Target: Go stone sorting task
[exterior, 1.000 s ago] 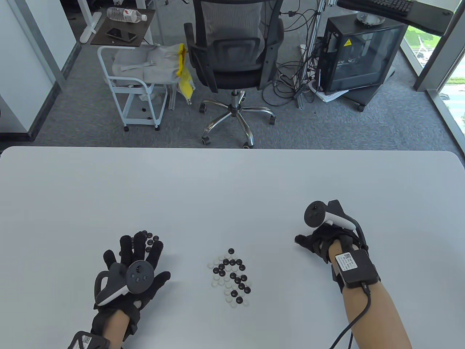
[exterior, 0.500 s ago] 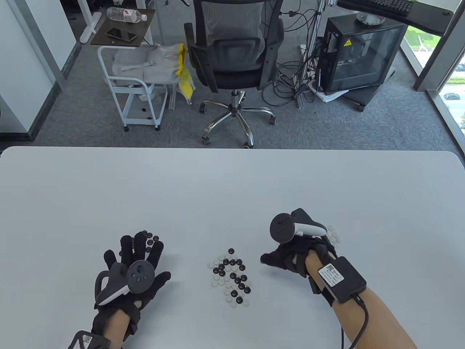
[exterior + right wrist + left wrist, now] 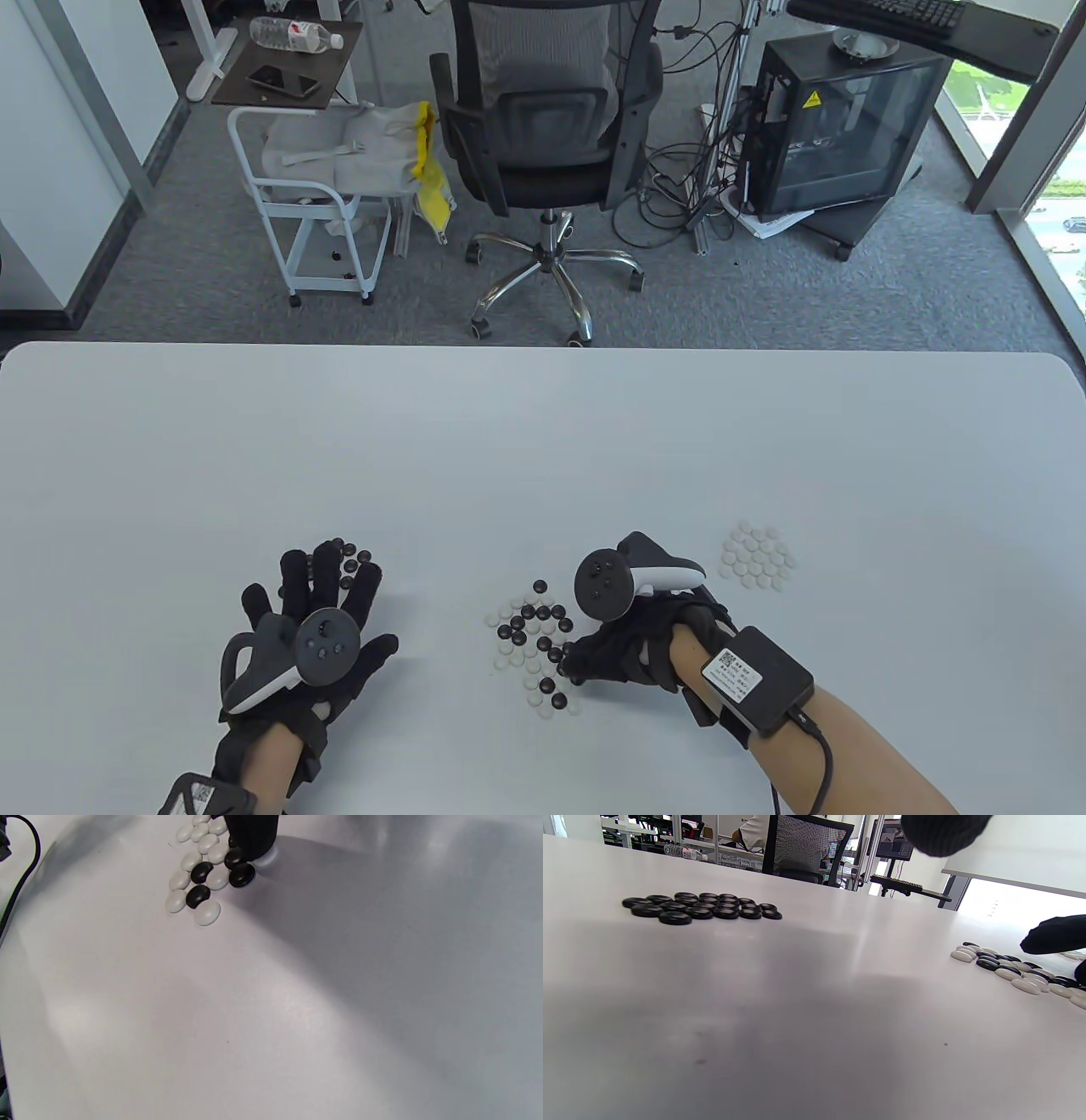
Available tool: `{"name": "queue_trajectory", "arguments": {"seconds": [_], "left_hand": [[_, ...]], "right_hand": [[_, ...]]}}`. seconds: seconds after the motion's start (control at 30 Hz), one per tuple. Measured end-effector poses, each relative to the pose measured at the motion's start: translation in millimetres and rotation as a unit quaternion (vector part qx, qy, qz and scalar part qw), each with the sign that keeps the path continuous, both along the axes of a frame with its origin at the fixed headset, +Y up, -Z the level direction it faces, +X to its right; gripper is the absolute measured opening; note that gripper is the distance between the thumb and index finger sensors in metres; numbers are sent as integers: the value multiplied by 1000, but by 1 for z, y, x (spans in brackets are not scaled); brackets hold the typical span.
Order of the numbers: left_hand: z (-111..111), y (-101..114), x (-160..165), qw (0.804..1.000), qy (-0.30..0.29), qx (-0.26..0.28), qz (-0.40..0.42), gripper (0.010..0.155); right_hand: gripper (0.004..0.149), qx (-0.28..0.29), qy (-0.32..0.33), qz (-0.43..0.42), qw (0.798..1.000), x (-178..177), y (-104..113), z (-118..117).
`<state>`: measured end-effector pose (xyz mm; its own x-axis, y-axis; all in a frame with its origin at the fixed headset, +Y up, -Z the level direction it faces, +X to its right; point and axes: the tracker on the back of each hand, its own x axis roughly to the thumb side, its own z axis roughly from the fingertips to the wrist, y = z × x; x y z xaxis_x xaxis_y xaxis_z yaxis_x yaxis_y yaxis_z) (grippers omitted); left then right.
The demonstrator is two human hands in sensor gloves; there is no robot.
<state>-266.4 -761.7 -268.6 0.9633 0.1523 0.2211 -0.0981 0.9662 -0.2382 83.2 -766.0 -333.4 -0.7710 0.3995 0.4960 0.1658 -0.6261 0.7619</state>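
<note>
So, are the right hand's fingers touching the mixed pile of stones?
Touching. In the right wrist view a fingertip presses down on a stone at the edge of the mixed pile.

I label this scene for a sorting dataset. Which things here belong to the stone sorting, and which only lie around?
Belong to the job:
- mixed pile
- white stones, sorted
- black stones, sorted
- right hand, fingertips at the mixed pile
- left hand, flat on the table

Only lying around:
- office chair
- white cart
- water bottle

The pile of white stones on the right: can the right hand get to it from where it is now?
Probably yes. The white pile lies on bare table just beyond the right hand, which is now at the mixed pile. Nothing stands between them.
</note>
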Motion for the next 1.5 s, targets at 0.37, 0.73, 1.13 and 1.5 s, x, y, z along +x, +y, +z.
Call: {"name": "queue_trajectory", "arguments": {"seconds": [0.37,0.73,1.13,1.5], "left_hand": [[-1,0,-1,1000,3,-2,2,81],[-1,-1,0,1000,3,-7,-2,81],[-1,0,0,1000,6,-9,-4,81],[-1,0,0,1000,5,-8,-3,81]], "right_hand": [[67,31,-134,59,989,87,10,-35],[68,64,-215,117,967,149,13,-45],[69,74,-236,109,963,150,17,-52],[69,89,-94,9,992,42,32,-40]]}}
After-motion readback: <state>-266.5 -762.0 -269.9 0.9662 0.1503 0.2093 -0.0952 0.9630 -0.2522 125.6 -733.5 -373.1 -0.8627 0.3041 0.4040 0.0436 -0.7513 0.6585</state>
